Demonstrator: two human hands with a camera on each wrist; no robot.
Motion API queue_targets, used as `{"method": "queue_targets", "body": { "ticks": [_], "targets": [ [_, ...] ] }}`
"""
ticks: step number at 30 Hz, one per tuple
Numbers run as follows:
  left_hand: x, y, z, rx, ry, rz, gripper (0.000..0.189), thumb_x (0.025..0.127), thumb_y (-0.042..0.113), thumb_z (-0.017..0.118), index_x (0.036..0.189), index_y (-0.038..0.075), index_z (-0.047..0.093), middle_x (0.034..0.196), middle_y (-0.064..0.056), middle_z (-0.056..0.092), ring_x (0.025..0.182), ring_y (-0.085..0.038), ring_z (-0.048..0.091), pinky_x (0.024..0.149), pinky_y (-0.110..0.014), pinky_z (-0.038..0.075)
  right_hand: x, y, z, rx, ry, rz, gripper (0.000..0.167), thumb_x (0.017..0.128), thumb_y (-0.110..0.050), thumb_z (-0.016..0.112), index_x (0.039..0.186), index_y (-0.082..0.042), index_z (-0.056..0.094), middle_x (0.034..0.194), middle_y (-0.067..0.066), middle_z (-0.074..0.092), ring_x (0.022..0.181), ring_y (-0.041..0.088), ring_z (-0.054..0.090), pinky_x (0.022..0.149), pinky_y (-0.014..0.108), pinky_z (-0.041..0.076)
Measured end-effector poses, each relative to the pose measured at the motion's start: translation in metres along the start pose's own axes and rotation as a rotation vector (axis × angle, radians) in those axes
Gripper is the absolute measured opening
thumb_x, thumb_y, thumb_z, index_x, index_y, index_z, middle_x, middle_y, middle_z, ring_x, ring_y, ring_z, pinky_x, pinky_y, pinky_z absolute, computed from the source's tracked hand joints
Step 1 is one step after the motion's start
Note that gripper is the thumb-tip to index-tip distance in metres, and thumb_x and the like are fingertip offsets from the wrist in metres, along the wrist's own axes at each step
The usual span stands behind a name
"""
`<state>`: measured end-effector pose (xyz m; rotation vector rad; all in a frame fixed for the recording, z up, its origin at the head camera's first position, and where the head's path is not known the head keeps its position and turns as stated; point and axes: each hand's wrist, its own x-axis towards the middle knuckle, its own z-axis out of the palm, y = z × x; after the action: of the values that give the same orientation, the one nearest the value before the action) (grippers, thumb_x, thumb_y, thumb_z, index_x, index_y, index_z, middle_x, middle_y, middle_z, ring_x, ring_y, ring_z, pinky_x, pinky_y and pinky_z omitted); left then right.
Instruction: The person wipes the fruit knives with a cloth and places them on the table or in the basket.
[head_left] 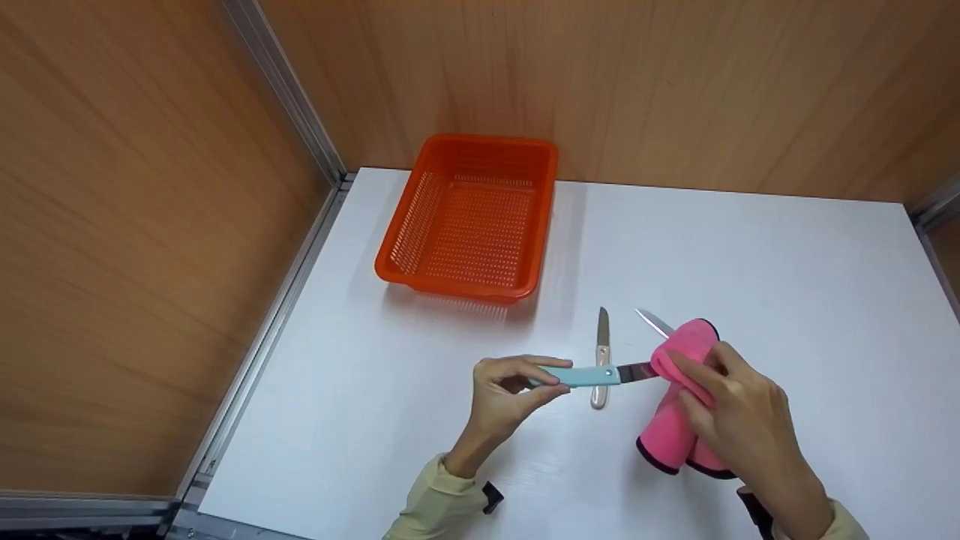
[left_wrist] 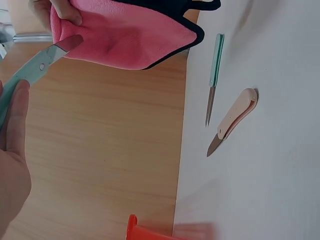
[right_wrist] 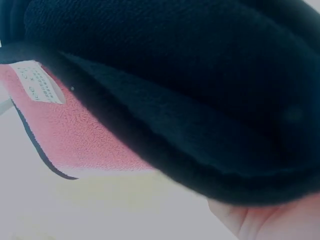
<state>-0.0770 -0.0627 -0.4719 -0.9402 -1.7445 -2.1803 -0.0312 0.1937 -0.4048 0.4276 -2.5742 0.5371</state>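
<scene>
Head view: the left hand [head_left: 495, 405] pinches the handle of a pale blue knife [head_left: 589, 376] between thumb and fingers, holding it level above the bench [head_left: 750, 262]. The right hand [head_left: 750, 409] has its fingers closed on a pink cloth [head_left: 667, 431] with dark trim, and the end of the blade meets a fold of it close to those fingers.

The likeliest trouble is a cut: only fabric seems to separate the edge from the right fingers, so a slip of the cloth or too firm a squeeze could let the blade through. The left pinch looks light, and a tug on the blade might twist the handle loose. The loose part of the cloth could also snag the green-handled knife [left_wrist: 215, 67], whose blade pokes out past it in the head view, or sweep it along the bench.

Counted, there are three knives: the pale blue one held up, the green-handled one, and a beige-handled knife [left_wrist: 235, 115] lying near it on the bench. There is one cloth, bearing one white label [right_wrist: 40, 82] in the right wrist view, one orange basket [head_left: 546, 214] standing toward the back, and two hands, both occupied.
</scene>
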Motion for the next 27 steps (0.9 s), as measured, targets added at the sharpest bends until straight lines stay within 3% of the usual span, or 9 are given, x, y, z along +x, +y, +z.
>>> {"method": "queue_targets", "body": {
  "ticks": [5,10,17,27],
  "targets": [
    [0.004,0.010,0.000,0.011,-0.006,-0.015,0.011,0.073,-0.019,0.069,0.081,-0.012,0.067,0.092,-0.025,0.068,0.078,-0.028,0.070,0.058,-0.042,0.057,-0.001,0.006,-0.003,0.011,0.017,0.012,0.045,0.060,0.009,0.078,0.102,-0.006,0.074,0.076,0.007,0.046,0.053,0.009,0.038,0.042,0.023,0.037],
    [0.008,0.021,0.002,0.030,-0.009,-0.035,0.009,0.074,-0.018,0.069,0.081,-0.012,0.067,0.092,-0.026,0.068,0.079,-0.028,0.070,0.058,-0.042,0.057,-0.001,0.010,-0.008,0.021,0.086,-0.010,0.043,0.059,0.010,0.075,0.099,-0.005,0.075,0.074,0.007,0.048,0.054,0.008,0.039,0.041,0.021,0.036],
    [0.008,0.022,0.002,0.049,-0.006,-0.069,0.007,0.075,-0.013,0.071,0.080,-0.011,0.067,0.092,-0.025,0.068,0.080,-0.027,0.069,0.059,-0.041,0.058,0.003,0.006,-0.014,0.048,0.164,-0.048,0.038,0.062,0.006,0.067,0.098,-0.005,0.075,0.072,0.006,0.049,0.053,0.007,0.037,0.039,0.018,0.032],
    [0.012,0.018,0.003,0.031,-0.022,-0.078,0.007,0.076,-0.014,0.070,0.082,-0.012,0.067,0.094,-0.027,0.067,0.084,-0.028,0.069,0.063,-0.043,0.057,0.007,-0.013,-0.012,0.039,0.100,-0.067,0.047,0.057,0.006,0.080,0.101,-0.007,0.074,0.074,0.007,0.048,0.054,0.006,0.040,0.042,0.019,0.040]
  ]
}}
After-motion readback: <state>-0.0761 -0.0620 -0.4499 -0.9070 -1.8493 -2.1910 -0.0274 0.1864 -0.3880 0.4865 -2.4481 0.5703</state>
